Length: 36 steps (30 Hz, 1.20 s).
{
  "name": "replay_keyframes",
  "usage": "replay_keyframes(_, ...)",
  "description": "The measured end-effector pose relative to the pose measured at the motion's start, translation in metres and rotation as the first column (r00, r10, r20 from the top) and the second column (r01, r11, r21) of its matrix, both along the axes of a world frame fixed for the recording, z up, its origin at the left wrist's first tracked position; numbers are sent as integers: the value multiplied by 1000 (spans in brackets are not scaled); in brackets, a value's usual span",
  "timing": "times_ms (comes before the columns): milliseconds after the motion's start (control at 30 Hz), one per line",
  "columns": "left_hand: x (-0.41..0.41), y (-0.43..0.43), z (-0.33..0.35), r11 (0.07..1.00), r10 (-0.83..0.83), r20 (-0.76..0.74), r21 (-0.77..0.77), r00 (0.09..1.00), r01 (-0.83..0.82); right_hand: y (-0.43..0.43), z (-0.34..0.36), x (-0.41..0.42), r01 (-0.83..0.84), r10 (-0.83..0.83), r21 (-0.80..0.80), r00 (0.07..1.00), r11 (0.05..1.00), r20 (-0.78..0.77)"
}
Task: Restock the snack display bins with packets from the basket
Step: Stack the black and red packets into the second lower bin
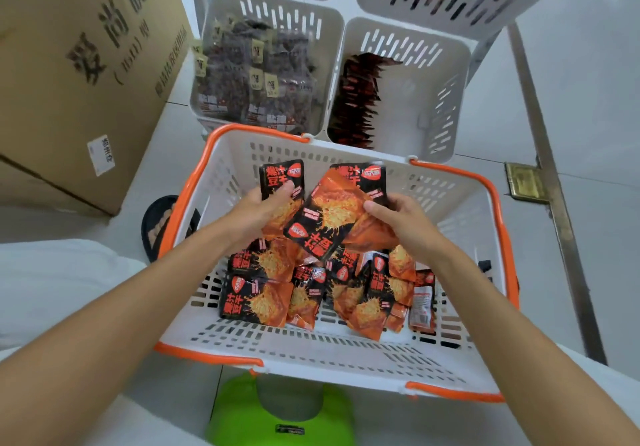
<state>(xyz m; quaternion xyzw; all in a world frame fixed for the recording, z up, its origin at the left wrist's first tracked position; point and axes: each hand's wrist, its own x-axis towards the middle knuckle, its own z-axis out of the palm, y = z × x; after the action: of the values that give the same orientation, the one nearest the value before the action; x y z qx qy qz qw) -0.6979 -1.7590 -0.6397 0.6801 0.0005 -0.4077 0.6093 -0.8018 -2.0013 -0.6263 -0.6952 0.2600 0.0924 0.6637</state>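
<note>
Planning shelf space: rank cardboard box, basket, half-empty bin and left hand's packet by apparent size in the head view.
1. basket, nearest camera
2. cardboard box, cropped; unsure against basket
3. half-empty bin
4. packet

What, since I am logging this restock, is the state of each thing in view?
left hand: grips the held packets above the basket
right hand: grips the same bunch
held packets: fanned between both hands
basket: part full, loose packets on its bottom
left bin: nearly full of dark packets
right bin: part filled, red packets along its left side
</note>
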Motion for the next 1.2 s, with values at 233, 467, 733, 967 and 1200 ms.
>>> replay_keyframes(233, 0, -10, 15, 994, -51, 161, 106, 986, 34, 9, 24, 13, 207, -191, -86, 969, 975, 159)
replay_keyframes(467, 19, 12, 44, 867, -445, 354, 398, 822, 298, -5, 72, 11, -134, 184, -239, 963, 962, 199)
replay_keyframes(733, 16, 5, 54, 1000, -17, 202, 19, 979, 14, 27, 49, 13, -203, 229, -160, 960, 966, 163)
replay_keyframes(967, -7, -23, 41, 923, 247, -144, -266, 958, -278, 43, 36, 14, -162, 174, -81, 969, 984, 177)
replay_keyframes(1200, 23, 4, 46, 967, 220, 76, -152, 973, -206, 19, 60, 19, -55, 94, -138, 952, 989, 292)
